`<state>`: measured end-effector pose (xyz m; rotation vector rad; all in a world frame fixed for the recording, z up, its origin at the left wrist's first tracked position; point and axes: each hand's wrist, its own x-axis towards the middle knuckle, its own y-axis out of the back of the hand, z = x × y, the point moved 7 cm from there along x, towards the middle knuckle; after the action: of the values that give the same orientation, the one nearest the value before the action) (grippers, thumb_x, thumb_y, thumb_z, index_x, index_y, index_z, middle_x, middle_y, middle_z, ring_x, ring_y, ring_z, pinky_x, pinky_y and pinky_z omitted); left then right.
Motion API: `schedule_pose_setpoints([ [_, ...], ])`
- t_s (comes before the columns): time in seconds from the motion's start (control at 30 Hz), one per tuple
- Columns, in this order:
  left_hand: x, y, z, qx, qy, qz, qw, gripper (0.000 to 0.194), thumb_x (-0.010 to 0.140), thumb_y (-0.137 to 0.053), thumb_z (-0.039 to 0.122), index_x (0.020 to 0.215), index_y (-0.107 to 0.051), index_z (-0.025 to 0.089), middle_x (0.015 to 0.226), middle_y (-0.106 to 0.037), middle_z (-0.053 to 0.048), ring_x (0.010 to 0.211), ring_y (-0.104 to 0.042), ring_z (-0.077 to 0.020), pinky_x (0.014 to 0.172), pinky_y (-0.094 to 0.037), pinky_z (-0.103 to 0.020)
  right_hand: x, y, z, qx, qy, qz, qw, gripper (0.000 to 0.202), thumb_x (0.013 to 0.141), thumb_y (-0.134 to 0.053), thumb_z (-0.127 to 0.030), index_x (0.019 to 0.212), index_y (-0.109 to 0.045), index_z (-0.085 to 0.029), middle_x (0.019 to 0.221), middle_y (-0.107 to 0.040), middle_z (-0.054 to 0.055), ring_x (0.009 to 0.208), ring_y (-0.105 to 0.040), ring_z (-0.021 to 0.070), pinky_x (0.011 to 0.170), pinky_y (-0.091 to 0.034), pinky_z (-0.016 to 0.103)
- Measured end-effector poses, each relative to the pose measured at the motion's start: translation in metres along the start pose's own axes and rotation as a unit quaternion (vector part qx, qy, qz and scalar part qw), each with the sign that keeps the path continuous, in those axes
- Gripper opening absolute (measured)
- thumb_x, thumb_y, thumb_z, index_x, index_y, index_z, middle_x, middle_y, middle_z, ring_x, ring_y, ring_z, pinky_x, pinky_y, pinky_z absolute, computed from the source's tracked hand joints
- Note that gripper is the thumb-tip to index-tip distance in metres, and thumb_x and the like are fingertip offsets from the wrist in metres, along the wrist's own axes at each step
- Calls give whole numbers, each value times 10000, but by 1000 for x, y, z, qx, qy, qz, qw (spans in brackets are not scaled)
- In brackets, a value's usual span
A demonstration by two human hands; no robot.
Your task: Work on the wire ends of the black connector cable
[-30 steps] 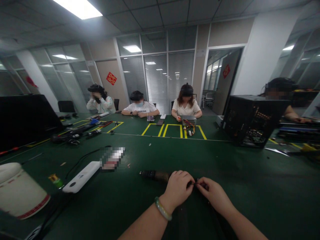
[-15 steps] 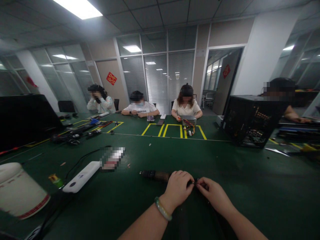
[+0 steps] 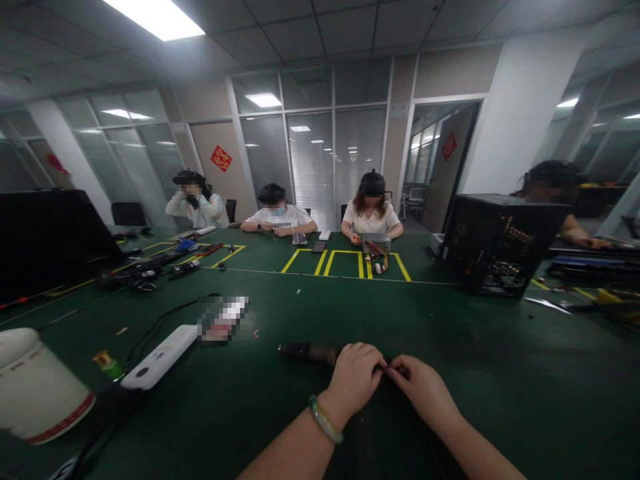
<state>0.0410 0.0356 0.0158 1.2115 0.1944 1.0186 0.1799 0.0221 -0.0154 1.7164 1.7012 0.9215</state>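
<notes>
A dark, long tool with a brownish middle (image 3: 320,354) lies across the green table (image 3: 260,413), its metal tip pointing left. My left hand (image 3: 354,375), with a green bangle at the wrist, is wrapped over the tool's right part. Close against it on the right, my right hand (image 3: 417,383) is closed, thumb and forefinger pinched at the tool's end. Whatever sits between those fingertips is too small and dark to make out.
At the left are a white lidded container (image 3: 43,390), a small green bottle (image 3: 109,365) and a white power strip (image 3: 160,357). A black computer case (image 3: 500,243) stands at the back right. Several people sit around the table, near cables and parts.
My right hand has shifted slightly left, so its fingertips now meet those of my left hand. The small shiny bit between them no longer shows.
</notes>
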Motion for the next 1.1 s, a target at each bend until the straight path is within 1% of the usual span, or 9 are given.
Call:
schedule_pose_setpoints([
  [0.23,-1,4,3,1,-10,-14,1000,149,813,-578,150,945,-589,219,997,-620,-4,981,-530,-190,896,-380,-352,1,0,-12,-47,16,20,999,152,872,-535,-317,836,-665,-247,827,-646,20,734,-601,193,645,-418,293],
  [0.4,-2,7,7,6,-6,-14,1000,268,783,-582,144,1035,-560,229,1044,-607,-6,1003,-524,-194,913,-380,-348,-1,6,-24,-114,79,82,987,109,848,-535,-201,812,-636,-215,1083,-594,64,1032,-542,256,887,-395,385],
  [0.47,-2,8,8,10,-7,-12,1000,319,780,-572,133,1079,-545,240,1071,-601,0,1021,-521,-187,928,-376,-343,-1,2,-26,-130,95,78,984,126,849,-506,-156,864,-620,-210,1153,-582,73,1130,-493,280,942,-362,420],
  [0.63,-3,10,8,-11,-15,2,1000,333,792,-543,131,1108,-543,235,1091,-602,-19,1024,-534,-195,947,-390,-369,0,-9,-29,-141,122,43,982,208,874,-421,-88,954,-568,-212,947,-627,53,920,-568,227,840,-412,362],
  [0.8,-2,13,11,-22,-41,18,999,294,840,-530,163,1126,-548,229,1125,-599,-29,1070,-537,-190,1044,-353,-411,1,-5,-25,-153,131,49,978,177,885,-427,-90,926,-551,-210,954,-605,46,915,-542,228,842,-399,369],
  [0.9,-4,14,10,-23,-55,28,998,294,871,-517,195,1161,-543,242,1180,-588,-28,1126,-523,-187,1095,-306,-441,-1,13,-11,-155,120,55,979,148,907,-434,-130,912,-554,-216,942,-599,34,897,-540,214,853,-403,357],
  [0.97,-4,14,5,-20,-44,30,998,301,891,-499,216,1188,-536,256,1216,-577,-24,1165,-508,-189,1099,-306,-460,-6,35,9,-156,100,68,980,137,917,-434,-163,934,-559,-217,967,-597,40,912,-541,218,876,-399,368],
  [1.03,-4,12,-4,-15,-28,23,999,318,903,-487,233,1218,-523,266,1253,-562,-18,1206,-484,-188,1106,-298,-466,-17,63,40,-159,68,83,981,151,925,-413,-201,952,-561,-215,969,-600,50,885,-549,224,847,-415,379],
  [1.1,-2,10,-14,-6,-15,17,1000,341,891,-508,248,1232,-522,258,1282,-547,-30,1227,-472,-200,1108,-293,-469,-36,95,84,-165,28,99,981,176,923,-398,-252,960,-565,-207,991,-605,81,898,-553,250,812,-431,395],
])
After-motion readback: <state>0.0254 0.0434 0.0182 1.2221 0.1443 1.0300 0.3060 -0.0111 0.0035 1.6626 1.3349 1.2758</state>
